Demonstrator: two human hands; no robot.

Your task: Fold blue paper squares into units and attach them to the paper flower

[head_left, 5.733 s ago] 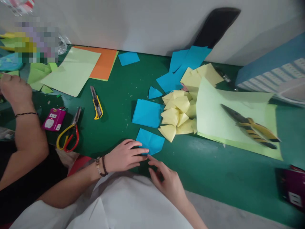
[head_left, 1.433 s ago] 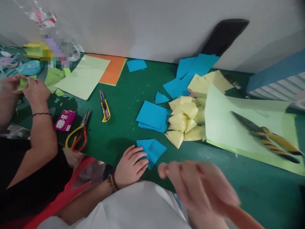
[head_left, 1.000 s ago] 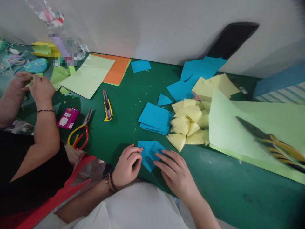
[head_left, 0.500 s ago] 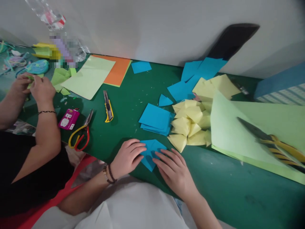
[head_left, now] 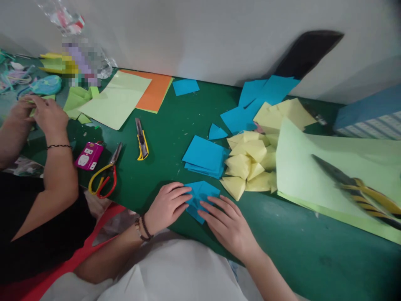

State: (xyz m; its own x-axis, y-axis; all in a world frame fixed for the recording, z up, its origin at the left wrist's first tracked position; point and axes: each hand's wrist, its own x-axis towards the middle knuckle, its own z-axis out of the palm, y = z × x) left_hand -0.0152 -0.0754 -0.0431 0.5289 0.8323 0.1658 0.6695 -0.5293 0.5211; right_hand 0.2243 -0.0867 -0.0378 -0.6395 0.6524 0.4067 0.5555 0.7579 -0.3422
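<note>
While one folded blue sheet (head_left: 200, 194) lay on the green table (head_left: 322, 267) below one blue stack (head_left: 205, 154), two hands, left (head_left: 167, 207) and right (head_left: 230, 225), touched it, fingers loosely extended, neither gripping it.

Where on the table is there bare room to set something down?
The widest free patch of green table lies between the right hand and the pale green paper sheets. Another, with tiny specks, lies between the yellow utility knife and stacked blue paper squares. Crowded: around the folded yellow paper pieces, hemmed in by squares and sheets.
</note>
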